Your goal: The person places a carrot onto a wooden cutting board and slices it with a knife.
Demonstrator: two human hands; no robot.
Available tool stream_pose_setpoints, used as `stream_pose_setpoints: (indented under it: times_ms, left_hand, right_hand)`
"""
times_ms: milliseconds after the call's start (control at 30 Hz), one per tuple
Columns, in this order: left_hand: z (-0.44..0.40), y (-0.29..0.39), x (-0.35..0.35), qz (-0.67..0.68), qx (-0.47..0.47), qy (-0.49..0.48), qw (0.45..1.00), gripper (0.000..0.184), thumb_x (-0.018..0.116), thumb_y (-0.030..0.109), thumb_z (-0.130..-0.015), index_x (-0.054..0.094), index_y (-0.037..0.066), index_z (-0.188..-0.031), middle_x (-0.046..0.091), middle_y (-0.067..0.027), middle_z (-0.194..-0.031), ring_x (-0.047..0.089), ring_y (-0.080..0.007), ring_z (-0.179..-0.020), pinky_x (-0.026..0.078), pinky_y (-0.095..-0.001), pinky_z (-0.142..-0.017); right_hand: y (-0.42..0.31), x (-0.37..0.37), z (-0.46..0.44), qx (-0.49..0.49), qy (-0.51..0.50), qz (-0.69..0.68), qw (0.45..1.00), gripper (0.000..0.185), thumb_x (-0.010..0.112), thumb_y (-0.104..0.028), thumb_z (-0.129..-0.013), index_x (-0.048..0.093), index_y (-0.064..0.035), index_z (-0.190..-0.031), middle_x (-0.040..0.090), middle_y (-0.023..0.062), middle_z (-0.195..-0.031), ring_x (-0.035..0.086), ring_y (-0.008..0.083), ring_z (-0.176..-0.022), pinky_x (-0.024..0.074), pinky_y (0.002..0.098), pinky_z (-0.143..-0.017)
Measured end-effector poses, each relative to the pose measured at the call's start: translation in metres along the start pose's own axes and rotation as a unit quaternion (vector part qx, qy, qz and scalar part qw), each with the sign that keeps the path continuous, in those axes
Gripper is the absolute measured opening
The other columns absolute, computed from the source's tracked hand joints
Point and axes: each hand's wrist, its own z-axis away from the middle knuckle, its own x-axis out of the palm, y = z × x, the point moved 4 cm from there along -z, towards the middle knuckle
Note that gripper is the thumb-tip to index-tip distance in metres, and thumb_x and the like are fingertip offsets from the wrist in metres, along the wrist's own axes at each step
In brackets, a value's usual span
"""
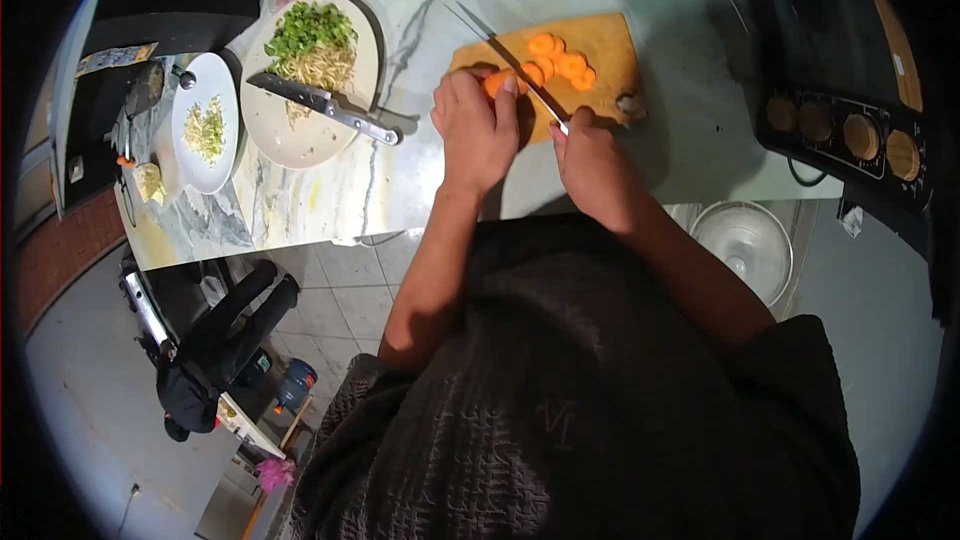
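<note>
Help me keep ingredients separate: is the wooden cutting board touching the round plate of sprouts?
Apart. The head view plainly shows marbled countertop between the wooden cutting board and the round plate.

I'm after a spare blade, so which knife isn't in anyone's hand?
The knife lying across the larger plate, one end past the rim. The other knife is held in the right hand over the cutting board.
</note>
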Motion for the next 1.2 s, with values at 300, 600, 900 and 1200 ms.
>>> stream_pose_setpoints:
  times_ms: [300,600,900,1200]
  left_hand:
    - [-0.005,0.0,-0.003,0.004,-0.007,-0.009,1.0,0.03,0.058,0.029,-0.093,0.055,0.002,-0.107,0.055,-0.0157,-0.107,0.049,-0.0332,-0.105,0.034,-0.043,-0.091]
    - [-0.005,0.0,-0.007,-0.005,-0.044,-0.047,0.998,0.032,0.058,0.03,-0.093,0.055,0.003,-0.111,0.054,-0.0152,-0.11,0.047,-0.0323,-0.109,0.032,-0.0426,-0.095]
    - [-0.004,-0.003,-0.001,0.02,-0.021,0.001,1.0,0.031,0.061,0.028,-0.093,0.055,0.003,-0.11,0.056,-0.0153,-0.109,0.05,-0.033,-0.104,0.034,-0.0425,-0.093]
    - [-0.005,-0.002,0.001,0.011,-0.039,0.004,0.999,0.03,0.06,0.029,-0.094,0.056,0.003,-0.109,0.056,-0.0154,-0.105,0.05,-0.0331,-0.102,0.034,-0.0428,-0.092]
  right_hand:
    - [0.028,0.0,0.017,0.001,0.021,0.031,0.999,0.035,0.051,-0.031,-0.099,0.048,0.004,-0.097,0.065,0.0278,-0.076,0.065,0.046,-0.076,0.0524,0.0515,-0.067]
    - [0.02,-0.009,0.011,-0.008,0.024,-0.005,1.0,0.036,0.049,-0.032,-0.1,0.049,0.0044,-0.098,0.064,0.0281,-0.075,0.064,0.0474,-0.076,0.0507,0.0545,-0.069]
    - [0.007,-0.022,0.019,-0.069,0.051,-0.057,0.995,0.035,0.05,-0.031,-0.099,0.051,0.0036,-0.095,0.063,0.0282,-0.071,0.063,0.0476,-0.071,0.0504,0.0543,-0.064]
    - [0.0,-0.022,0.02,-0.062,0.038,-0.04,0.997,0.036,0.051,-0.031,-0.099,0.053,0.0039,-0.094,0.063,0.0285,-0.072,0.063,0.0482,-0.072,0.0508,0.0546,-0.065]
